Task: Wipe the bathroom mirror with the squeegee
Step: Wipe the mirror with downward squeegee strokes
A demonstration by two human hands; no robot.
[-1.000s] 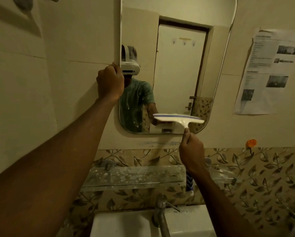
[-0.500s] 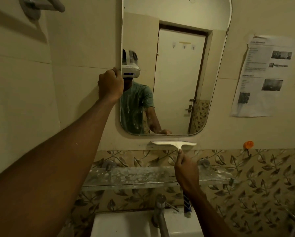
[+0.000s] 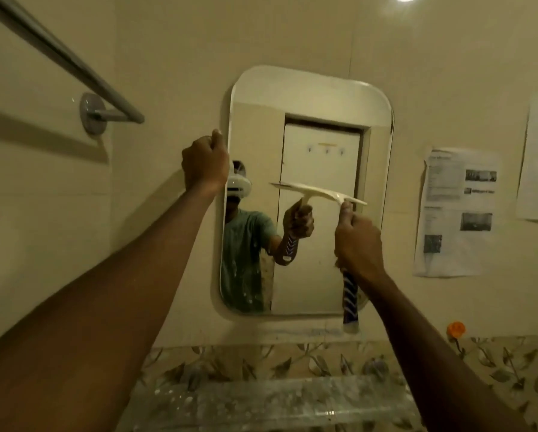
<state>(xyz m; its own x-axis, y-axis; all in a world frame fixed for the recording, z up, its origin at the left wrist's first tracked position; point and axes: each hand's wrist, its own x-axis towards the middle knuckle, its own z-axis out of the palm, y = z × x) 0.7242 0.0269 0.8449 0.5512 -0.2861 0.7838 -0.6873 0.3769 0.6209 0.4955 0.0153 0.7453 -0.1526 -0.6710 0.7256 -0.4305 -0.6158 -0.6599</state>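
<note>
Right hand [image 3: 358, 244] presses squeegee [image 3: 319, 194] on mirror [image 3: 323, 98]; poster [image 3: 457, 213] text illegible

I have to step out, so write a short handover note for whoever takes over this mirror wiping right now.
Left hand: closed on the mirror's left edge, steadying it.
Right hand: gripping the squeegee by its striped handle, blade up.
Squeegee: blade roughly level, at mid height on the right half of the mirror; contact with the glass cannot be confirmed.
Done: unclear, no obvious wet streaks or cleared bands show.
Left: probably pull the blade down to the bottom edge, then repeat across the left half, which the left hand's forearm partly blocks.
</note>
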